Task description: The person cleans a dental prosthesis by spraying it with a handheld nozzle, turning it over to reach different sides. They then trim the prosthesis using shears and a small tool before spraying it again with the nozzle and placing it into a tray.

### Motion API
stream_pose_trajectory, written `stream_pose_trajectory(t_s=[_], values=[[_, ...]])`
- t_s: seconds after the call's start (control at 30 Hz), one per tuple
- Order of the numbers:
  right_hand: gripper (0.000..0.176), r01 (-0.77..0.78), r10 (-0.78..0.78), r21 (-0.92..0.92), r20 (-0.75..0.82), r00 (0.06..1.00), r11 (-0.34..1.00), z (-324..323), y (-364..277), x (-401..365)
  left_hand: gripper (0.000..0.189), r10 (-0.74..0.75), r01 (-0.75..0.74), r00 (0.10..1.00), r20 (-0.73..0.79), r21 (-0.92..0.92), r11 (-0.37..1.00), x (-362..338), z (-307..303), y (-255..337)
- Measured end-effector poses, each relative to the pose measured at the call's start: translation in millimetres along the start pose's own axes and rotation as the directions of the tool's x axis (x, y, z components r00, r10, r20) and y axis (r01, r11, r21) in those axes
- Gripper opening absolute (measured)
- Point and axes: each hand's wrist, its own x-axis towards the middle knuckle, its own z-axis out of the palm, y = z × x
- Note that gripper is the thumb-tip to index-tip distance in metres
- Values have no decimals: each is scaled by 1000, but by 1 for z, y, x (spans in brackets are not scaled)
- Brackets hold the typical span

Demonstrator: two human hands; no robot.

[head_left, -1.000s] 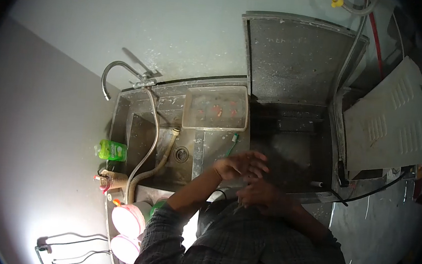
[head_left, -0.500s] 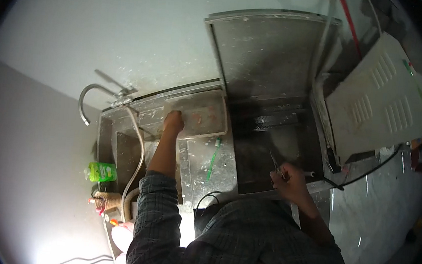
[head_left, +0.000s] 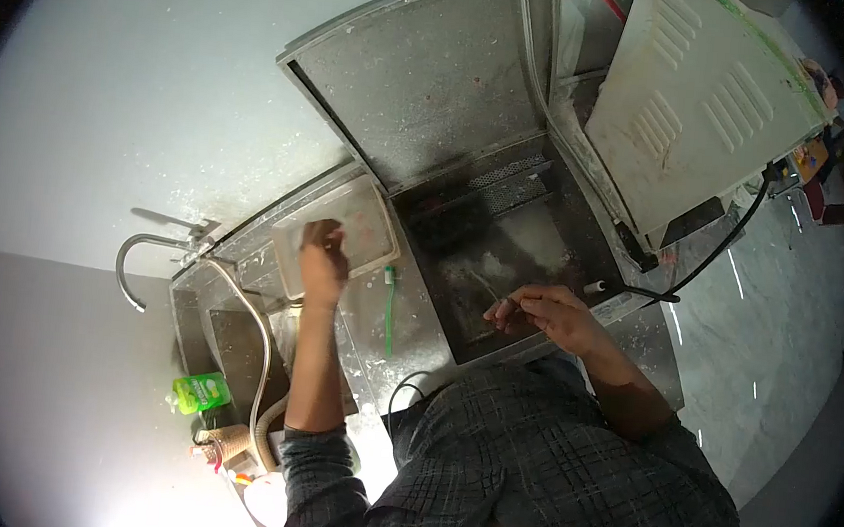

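My left hand (head_left: 322, 260) is over the near left part of a shallow, pale rectangular tray (head_left: 388, 257) on the metal counter. Its fingers are curled together, and whatever they hold is too small to make out. Small pinkish bits show blurrily in the tray. My right hand (head_left: 550, 317) hangs over the front of a dark metal basin, fingers bent around a thin, pointed metal tool (head_left: 484, 286), possibly tweezers; the hand covers most of it. A green toothbrush (head_left: 390, 313) lies on the counter between the tray and the basin.
The basin (head_left: 464, 356) has a raised metal lid (head_left: 428, 83) and a perforated strip inside. A vented white metal box (head_left: 702, 107) stands right, with a black cable (head_left: 713, 259). At left are a curved faucet (head_left: 132, 248), a hose (head_left: 264, 350), a sink and a green pouch (head_left: 200, 393).
The camera view has turned and shifted. My left hand has lifted from the tray's left edge and is turned over it. My right hand's fingers have straightened somewhat, with the tool pointing farther left.
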Motion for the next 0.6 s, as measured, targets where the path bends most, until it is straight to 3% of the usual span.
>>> stream_pose_trajectory(t_s=[0.03, 0.07, 0.13, 0.17, 0.23, 0.27, 0.33, 0.47, 0.6], values=[[36, -10, 7, 67, 40, 999, 998, 1, -2, 0, 17, 32, -32, 999, 18, 6, 999, -2, 2, 25], [36, -8, 5, 69, 49, 999, 998, 1, -4, 1, 15, -43, 60, 992, 116, -140, 988, -6, 8, 36], [36, -3, -28, 215, 141, 990, 977, 0, -8, 1, 20, -53, 138, 974, 219, -396, 908, -14, 16, 71], [36, 1, -33, 219, 143, 989, 976, -1, -12, -2, 20, -50, 135, 974, 220, -391, 911, -18, 22, 85], [35, -134, 127, 68, 91, 988, 989, -4, -18, -8, 17, -2, 131, 974, 226, -555, 821, -26, 33, 110], [35, -129, 122, 76, 93, 988, 989, -6, -17, -12, 17, 0, 130, 973, 230, -549, 826, -33, 37, 121], [31, 76, -59, -303, 66, 996, 950, -13, -16, -19, 15, -74, 260, 955, 287, -691, 674, -48, 44, 143], [25, 67, -69, -253, 1, 998, 965, -32, -17, -39, 19, -165, 354, 935, 315, -776, 522, -68, 68, 167], [23, 62, -68, -279, -10, 998, 958, -50, -32, -58, 16, -154, 315, 949, 276, -789, 527, -79, 93, 185]])
